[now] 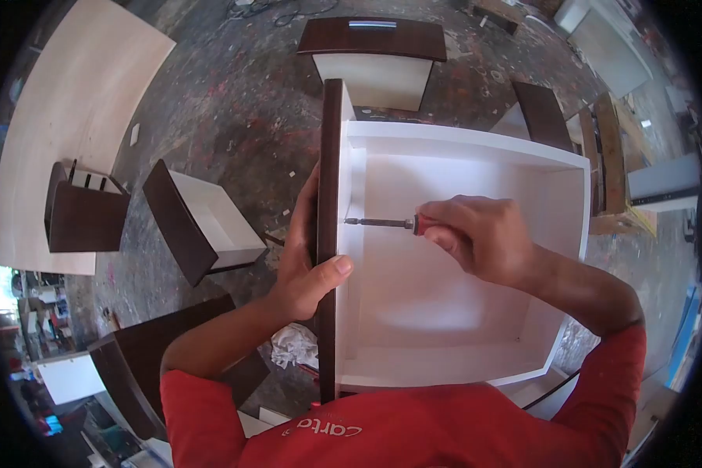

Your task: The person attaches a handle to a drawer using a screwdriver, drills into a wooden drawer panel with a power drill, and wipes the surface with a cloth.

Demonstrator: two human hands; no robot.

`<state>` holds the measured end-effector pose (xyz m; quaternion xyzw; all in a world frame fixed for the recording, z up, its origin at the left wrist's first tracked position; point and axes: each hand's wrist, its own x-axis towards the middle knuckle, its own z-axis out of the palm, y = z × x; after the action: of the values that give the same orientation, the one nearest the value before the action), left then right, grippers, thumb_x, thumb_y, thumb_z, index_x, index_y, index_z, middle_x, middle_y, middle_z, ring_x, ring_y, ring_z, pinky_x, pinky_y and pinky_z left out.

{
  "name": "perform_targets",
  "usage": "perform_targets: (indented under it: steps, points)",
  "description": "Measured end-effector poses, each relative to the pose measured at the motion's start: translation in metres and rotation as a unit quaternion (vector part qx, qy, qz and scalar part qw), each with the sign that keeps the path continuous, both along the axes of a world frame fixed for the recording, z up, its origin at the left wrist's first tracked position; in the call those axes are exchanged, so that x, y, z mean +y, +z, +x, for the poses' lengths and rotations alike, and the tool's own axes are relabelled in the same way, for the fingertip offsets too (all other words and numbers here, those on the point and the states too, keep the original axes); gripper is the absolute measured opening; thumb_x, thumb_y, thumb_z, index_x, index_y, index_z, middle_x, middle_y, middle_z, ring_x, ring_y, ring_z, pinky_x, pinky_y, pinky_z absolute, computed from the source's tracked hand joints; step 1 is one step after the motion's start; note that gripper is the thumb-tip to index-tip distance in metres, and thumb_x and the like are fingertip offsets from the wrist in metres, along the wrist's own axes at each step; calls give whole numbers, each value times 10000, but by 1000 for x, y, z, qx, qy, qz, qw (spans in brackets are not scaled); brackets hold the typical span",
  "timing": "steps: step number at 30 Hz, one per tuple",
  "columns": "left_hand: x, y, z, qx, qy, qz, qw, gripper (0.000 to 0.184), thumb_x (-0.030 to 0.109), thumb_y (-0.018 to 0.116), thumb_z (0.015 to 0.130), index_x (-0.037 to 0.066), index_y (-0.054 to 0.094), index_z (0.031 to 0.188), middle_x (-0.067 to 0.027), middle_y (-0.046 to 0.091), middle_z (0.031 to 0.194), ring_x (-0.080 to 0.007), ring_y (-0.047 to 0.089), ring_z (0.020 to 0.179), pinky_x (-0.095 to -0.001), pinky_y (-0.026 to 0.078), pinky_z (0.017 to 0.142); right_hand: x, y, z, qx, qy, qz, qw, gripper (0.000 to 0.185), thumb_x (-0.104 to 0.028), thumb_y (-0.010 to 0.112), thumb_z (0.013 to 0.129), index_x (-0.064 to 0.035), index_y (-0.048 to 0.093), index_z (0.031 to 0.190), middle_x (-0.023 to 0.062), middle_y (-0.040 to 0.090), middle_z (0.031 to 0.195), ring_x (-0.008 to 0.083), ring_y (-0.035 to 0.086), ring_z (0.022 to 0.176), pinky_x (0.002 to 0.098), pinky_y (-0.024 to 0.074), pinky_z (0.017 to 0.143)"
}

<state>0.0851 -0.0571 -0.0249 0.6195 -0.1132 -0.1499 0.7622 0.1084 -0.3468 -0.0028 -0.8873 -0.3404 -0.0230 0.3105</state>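
A white drawer box point(460, 136) with a dark brown front panel point(330, 179) lies before me, its open side facing up. My right hand point(483, 234) is closed around the red handle of a screwdriver point(378, 223). The shaft points left, and its tip meets the inner side of the drawer front. Whether a screw sits at the tip is too small to tell. My left hand point(308, 273) grips the dark front panel from outside, thumb over its edge, with the other fingers partly hidden behind it.
Another brown-fronted drawer point(374, 74) with a metal handle stands on the stained floor point(218, 101) ahead. More drawers point(207, 222) lie to the left. A large pale board point(70, 101) is at far left, and crumpled white paper point(295, 345) lies near my left forearm.
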Motion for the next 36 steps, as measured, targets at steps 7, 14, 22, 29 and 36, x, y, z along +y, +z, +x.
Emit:
perform_targets:
  steps: [7, 14, 22, 29, 36]
  points:
    - [2, 4, -9, -4, 15, 4, 1000, 1173, 402, 772, 881, -11, 22, 1682, -192, 261, 1675, -287, 274, 1563, -460, 248, 1260, 10, 39, 20, 514, -71, 28, 854, 289, -302, 606, 1097, -41, 710, 1166, 55, 680, 852, 126, 615, 717, 317, 541, 695]
    - [-2, 5, -15, 16, 35, -24, 999, 1184, 359, 805, 854, 20, 37, 1690, -176, 299, 1658, -286, 333, 1538, -461, 289, 1249, -3, 5, 7, -86, 41, 20, 995, 345, -222, 780, 940, -99, 701, 1253, 73, 716, 986, 214, 668, 704, 361, 570, 642]
    - [-5, 8, -7, 34, 25, -31, 999, 1180, 381, 791, 858, 9, 41, 1688, -180, 291, 1661, -291, 322, 1539, -463, 276, 1250, 1, 3, 1, -7, 13, -37, 999, 344, -265, 758, 971, -98, 715, 1268, 86, 712, 868, 236, 720, 752, 377, 584, 648]
    - [0, 5, -12, 2, 37, -5, 999, 1133, 381, 746, 889, -7, 39, 1685, -192, 268, 1678, -290, 270, 1563, -452, 231, 1263, 10, 13, 10, 415, -29, 79, 906, 413, -435, 610, 1082, -48, 744, 1140, 49, 651, 746, 148, 631, 662, 337, 517, 643]
    - [-1, -10, -19, -40, 147, 43, 987, 689, 389, 508, 1106, -18, 269, 1608, -165, 418, 1571, -214, 426, 1414, -368, 336, 1176, -5, 30, 25, 445, 17, 40, 895, 505, -530, 626, 1048, -44, 746, 1117, 28, 616, 752, 143, 575, 664, 331, 499, 655]
